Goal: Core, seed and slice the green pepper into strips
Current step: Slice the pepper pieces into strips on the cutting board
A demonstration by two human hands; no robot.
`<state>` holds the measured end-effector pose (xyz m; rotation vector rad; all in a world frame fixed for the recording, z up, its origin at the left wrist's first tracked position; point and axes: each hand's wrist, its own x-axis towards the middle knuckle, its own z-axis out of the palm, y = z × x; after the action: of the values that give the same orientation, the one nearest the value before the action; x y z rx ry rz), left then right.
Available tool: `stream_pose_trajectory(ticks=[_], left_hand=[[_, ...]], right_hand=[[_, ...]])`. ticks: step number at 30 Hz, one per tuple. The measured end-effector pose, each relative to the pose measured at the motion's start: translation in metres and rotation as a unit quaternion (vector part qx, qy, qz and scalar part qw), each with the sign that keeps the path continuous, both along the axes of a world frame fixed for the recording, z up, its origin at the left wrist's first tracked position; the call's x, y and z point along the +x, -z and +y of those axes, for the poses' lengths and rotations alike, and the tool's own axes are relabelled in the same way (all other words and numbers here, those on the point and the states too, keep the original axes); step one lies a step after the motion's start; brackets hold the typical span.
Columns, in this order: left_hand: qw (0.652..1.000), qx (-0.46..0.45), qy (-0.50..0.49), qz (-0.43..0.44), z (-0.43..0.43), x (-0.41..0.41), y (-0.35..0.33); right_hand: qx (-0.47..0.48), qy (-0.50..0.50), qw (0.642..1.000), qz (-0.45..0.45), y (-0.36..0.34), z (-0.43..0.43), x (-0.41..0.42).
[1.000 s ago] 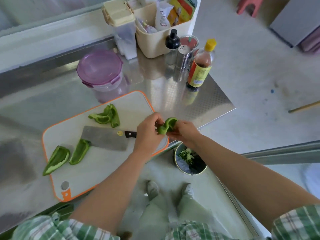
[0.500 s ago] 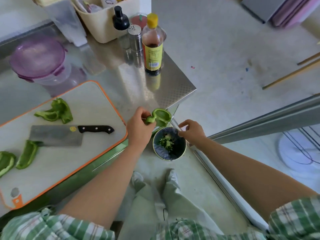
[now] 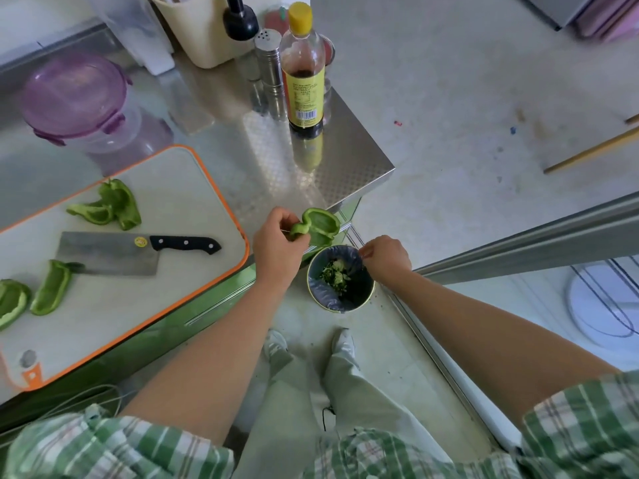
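1. The left hand point(image 3: 276, 245) grips a pepper piece point(image 3: 321, 228) by one end, thumb and fingers curled round it; the piece is in the air just off the table's near corner, hollow side up, above the far rim of the bin point(image 3: 320, 288).
2. The right hand point(image 3: 387, 259) is apart from the left, over the bin's right rim; its fingers are curled, thumb and forefinger drawn together; I cannot tell whether they pinch anything.
3. The bin stands on the floor beside the person's feet, lined with a bag; green scraps point(image 3: 333, 274) lie inside it.
4. The cutting board point(image 3: 193, 188), white with an orange edge, lies on the steel table point(image 3: 276, 160); a cleaver point(image 3: 107, 252) lies flat on it, black handle pointing right.
5. Two pepper pieces point(image 3: 110, 209) overlap near the board's far side; a third piece point(image 3: 52, 288) touches the blade's lower left corner; a fourth piece point(image 3: 12, 302) lies just beside it, cut off by the left edge of the view.
6. Behind the board stands a purple-lidded container point(image 3: 76, 91); towards the table's far right stand a yellow-capped bottle point(image 3: 304, 81), a metal shaker point(image 3: 269, 60), a dark-capped bottle point(image 3: 240, 22) and a cream tub point(image 3: 200, 32).
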<state>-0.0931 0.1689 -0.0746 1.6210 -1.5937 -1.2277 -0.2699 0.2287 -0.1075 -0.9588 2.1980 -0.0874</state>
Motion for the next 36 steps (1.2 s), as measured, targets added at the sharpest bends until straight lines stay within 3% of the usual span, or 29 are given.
stream_pose_trajectory(ticks=[5,16,24,36], left_hand=[[1.000,0.014,-0.008,0.020,-0.001,0.003,0.001],[0.994,0.069,-0.056,0.071,-0.002,0.012,-0.013],[0.989,0.077,-0.088,0.090,0.003,0.026,-0.020],[0.978,0.109,-0.122,0.125,0.005,0.026,-0.021]], right_hand=[[-0.014,-0.025,0.999,0.027,-0.003,0.000,-0.005],[-0.117,-0.017,0.988,-0.102,-0.021,-0.010,-0.001],[-0.094,-0.091,0.988,-0.077,-0.025,-0.013,-0.001],[-0.135,-0.056,0.987,-0.068,-0.033,-0.008,-0.008]])
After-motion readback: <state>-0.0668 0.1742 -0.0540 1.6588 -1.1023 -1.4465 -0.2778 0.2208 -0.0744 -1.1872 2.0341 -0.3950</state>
